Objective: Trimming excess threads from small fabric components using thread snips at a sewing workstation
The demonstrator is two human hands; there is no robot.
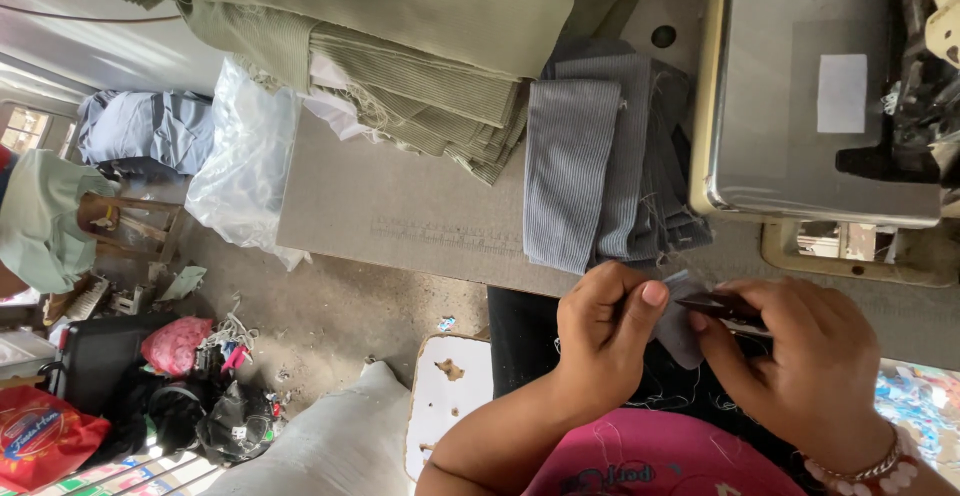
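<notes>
Our left fingers [640, 301] pinch a small grey fabric piece [680, 331] at the table [400, 216] edge; our right hand [800, 366] grips dark snips [725, 306]. We'd keep the cloth taut, trimming only loose threads.

Small grey fabric piece [680, 331]; dark snips [722, 306]

Grey ribbed strips [600, 166] are lying beside olive-green ribbed cloth [400, 46] on the grey-brown bench [400, 216]. The left hand [600, 331] is pinching a small grey patch [678, 331]; the right hand [800, 366] is wearing a pink-and-white beaded bracelet [870, 471]. A pink garment [660, 461] is showing below, and a red bag [40, 436] is sitting on the floor [330, 321].
</notes>
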